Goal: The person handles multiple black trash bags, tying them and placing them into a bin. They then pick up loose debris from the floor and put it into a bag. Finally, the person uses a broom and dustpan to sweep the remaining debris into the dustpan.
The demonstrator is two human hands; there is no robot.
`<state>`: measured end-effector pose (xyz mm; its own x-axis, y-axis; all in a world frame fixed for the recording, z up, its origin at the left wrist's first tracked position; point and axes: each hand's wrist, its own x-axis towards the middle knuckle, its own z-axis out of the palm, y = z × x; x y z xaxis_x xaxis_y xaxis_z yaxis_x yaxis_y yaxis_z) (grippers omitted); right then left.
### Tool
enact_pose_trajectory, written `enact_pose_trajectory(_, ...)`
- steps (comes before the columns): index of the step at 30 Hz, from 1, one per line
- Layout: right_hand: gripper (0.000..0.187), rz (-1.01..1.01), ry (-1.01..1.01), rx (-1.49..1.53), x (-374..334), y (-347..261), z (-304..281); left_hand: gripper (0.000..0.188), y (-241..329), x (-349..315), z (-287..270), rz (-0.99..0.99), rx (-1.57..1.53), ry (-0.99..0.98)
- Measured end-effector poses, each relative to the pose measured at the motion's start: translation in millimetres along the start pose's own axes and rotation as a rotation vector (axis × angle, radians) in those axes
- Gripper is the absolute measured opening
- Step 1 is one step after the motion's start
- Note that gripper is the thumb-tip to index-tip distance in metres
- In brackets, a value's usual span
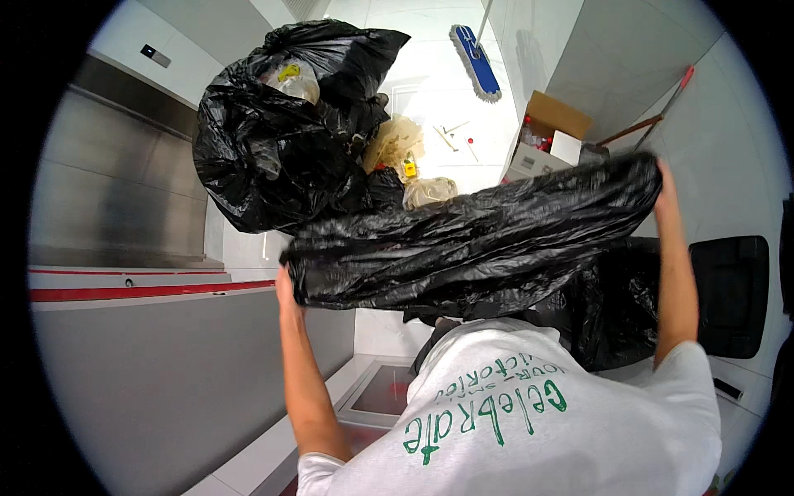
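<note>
A black garbage bag (471,244) is stretched wide between my two arms, in front of my body. My left hand (287,288) grips its left end, and my right hand (665,188) grips the right end, which is higher in the picture. Folds of plastic hide most of the fingers on both sides. Just beyond the left end stands a large, full black garbage bag (256,157), with a clear bag of waste (294,81) showing in its opening. More black plastic (620,298) lies below the right end, beside a black lid (729,293).
Loose litter lies on the floor: brown stained paper (390,147), a crumpled clear bag (430,192) and small sticks (447,138). Farther off are a blue mop (475,66) and an open cardboard box (550,124) holding bottles. Steel elevator-like doors (124,174) stand at left.
</note>
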<state>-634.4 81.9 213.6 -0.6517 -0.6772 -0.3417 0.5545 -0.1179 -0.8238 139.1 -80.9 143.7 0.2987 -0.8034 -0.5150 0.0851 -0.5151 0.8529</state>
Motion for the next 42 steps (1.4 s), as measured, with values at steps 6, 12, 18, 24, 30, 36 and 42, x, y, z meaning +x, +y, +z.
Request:
enact_pose_trajectory(6, 0.034, -1.654, 0.161, -1.422, -94, -127, 156, 0.020, 130, -99, 142, 1.057, 0.840, -0.054)
enact_pose_trajectory(12, 0.057, 0.162, -0.531, -1.248, -146, 187, 63, 0.026, -161, -72, 92, 0.821, 0.919, -0.533)
enact_pose_trajectory(18, 0.066, 0.446, -0.140, -0.473, -131, 159, 97, 0.025, -146, -61, -2, 0.186, 0.442, -0.224)
enact_pose_trajectory(24, 0.063, 0.263, -0.199, -0.317, -151, 128, 170, 0.028, -128, -41, 22, 0.184, 0.633, -0.349)
enact_pose_trajectory(30, 0.059, 0.239, -0.175, -0.349, -157, 129, 192, 0.031, -123, -56, 68, 0.247, 0.712, -0.512)
enact_pose_trajectory(36, 0.056, 0.204, -0.125, -0.381, -121, 109, 183, 0.035, -141, -79, 136, 0.265, 0.801, -0.656)
enact_pose_trajectory(42, 0.052, 0.209, -0.127, -0.443, -56, 69, 201, 0.038, -138, -93, 206, 0.244, 0.857, -0.729)
